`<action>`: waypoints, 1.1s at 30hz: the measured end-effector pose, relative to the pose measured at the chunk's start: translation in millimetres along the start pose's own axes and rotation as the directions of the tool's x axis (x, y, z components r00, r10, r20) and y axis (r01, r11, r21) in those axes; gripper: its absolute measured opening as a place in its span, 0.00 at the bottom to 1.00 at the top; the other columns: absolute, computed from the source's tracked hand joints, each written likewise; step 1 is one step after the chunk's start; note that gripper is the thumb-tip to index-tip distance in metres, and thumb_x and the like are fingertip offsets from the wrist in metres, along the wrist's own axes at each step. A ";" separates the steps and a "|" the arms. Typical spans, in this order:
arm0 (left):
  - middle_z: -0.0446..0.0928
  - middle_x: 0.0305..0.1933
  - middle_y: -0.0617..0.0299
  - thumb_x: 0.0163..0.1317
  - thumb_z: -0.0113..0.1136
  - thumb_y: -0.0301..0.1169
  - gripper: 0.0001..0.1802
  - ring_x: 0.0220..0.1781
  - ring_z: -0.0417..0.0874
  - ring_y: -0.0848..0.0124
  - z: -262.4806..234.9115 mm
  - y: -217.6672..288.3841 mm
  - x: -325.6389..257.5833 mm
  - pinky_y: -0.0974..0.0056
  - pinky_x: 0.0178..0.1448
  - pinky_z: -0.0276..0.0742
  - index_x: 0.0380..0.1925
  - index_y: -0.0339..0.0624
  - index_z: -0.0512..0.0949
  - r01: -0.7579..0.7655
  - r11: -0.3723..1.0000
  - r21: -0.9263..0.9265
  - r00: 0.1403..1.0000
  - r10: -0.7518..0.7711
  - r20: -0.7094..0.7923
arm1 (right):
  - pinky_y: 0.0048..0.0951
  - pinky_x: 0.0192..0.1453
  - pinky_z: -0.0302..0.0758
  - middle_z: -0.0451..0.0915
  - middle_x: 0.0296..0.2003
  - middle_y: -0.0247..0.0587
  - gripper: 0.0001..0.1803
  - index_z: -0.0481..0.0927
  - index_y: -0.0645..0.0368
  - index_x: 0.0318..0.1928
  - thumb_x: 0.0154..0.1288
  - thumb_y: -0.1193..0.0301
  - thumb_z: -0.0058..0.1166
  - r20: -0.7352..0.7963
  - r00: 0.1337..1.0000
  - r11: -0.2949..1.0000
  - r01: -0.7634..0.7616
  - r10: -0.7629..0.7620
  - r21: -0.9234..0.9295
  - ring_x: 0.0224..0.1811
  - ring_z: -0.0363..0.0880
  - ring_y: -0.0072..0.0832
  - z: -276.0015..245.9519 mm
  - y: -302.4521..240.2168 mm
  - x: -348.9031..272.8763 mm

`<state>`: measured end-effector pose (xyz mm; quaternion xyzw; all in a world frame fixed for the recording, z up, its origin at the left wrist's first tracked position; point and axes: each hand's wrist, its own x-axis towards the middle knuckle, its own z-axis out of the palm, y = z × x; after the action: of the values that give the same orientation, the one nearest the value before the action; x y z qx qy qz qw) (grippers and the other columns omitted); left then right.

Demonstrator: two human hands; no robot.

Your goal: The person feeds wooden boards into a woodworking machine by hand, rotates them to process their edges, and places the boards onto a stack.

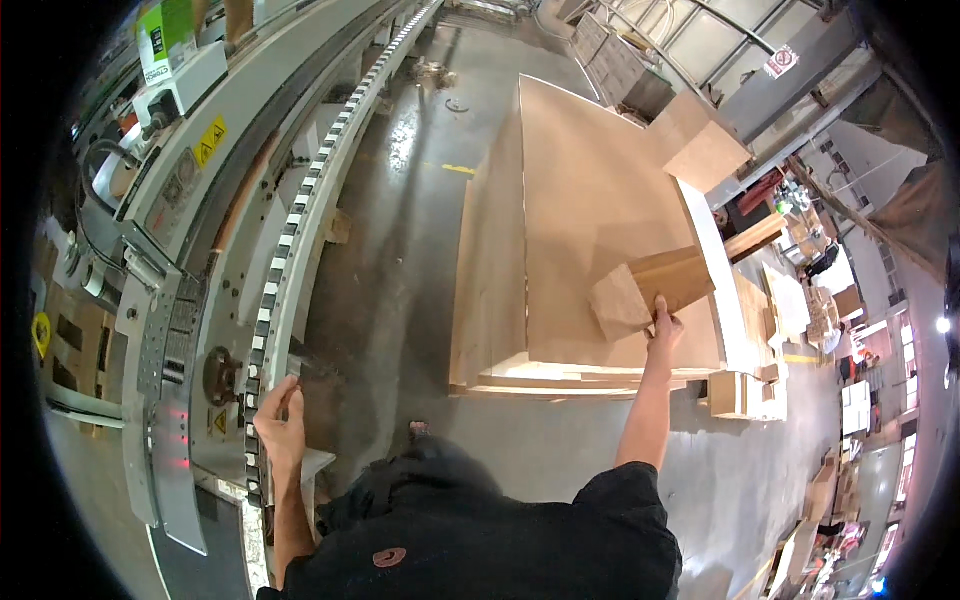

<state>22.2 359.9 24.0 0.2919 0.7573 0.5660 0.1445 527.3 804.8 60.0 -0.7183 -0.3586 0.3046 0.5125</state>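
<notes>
My right hand [665, 325] reaches out over a large stack of brown boards. Its fingers and thumb pinch the near edge of a wooden block [675, 277], which has a paler end face [620, 303] and rests on or just above the stack; I cannot tell which. On the other side, my left hand [281, 420] is beside the machine's toothed rail [285, 270], fingers curled and closed. A small greyish thing shows at its fingertips, too blurred to name.
The board stack [600, 160] fills the middle right, with a brown box [703, 145] on its far corner. A long edge machine [190, 225] runs along my left. Grey floor [390, 220] lies between them. Smaller wooden pieces [740, 395] stand by the stack's right side.
</notes>
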 end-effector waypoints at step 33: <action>0.83 0.48 0.58 0.61 0.66 0.33 0.25 0.42 0.82 0.71 -58.2 59.4 -88.3 0.67 0.44 0.76 0.55 0.29 0.76 0.061 0.609 -0.791 0.907 -0.364 -0.211 | 0.28 0.50 0.76 0.79 0.48 0.43 0.32 0.63 0.68 0.69 0.67 0.73 0.58 0.930 -0.043 0.926 -0.127 -0.364 0.356 0.47 0.78 0.24 88.9 -2.3 -516.8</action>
<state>76.3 272.7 88.5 0.0029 0.4862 0.8542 0.1845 167.3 423.7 72.6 -0.1435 -0.6192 0.7350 0.2362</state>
